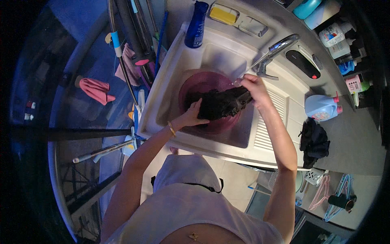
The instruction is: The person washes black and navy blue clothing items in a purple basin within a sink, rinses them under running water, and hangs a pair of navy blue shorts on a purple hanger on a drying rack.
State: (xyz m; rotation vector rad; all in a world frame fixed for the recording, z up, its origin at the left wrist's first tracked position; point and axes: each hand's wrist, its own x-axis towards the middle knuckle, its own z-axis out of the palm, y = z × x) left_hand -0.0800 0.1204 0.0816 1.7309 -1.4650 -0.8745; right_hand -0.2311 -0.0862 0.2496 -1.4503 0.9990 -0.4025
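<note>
A wet black garment or cloth [221, 105] is stretched over a reddish-pink plastic basin [210, 76] inside the white laundry sink [189, 61]. My left hand [195, 114] grips its near left side, thumb and fingers spread around the fabric. At the upper right, my right hand [254, 88] pinches the cloth's raised edge. Water runs in a thin stream from the chrome faucet [278, 45] down beside my right fingers. Part of the cloth sinks into the basin, so its lower folds are hidden.
A dark blue bottle [196, 26] stands on the sink's back left corner. Ribbed washboard [269, 122] fills the right side. Beyond it are a light blue detergent jug [323, 106] and dark bundled cloth [313, 143]. Mop poles [122, 61] lean at left; hangers [338, 195] lie lower right.
</note>
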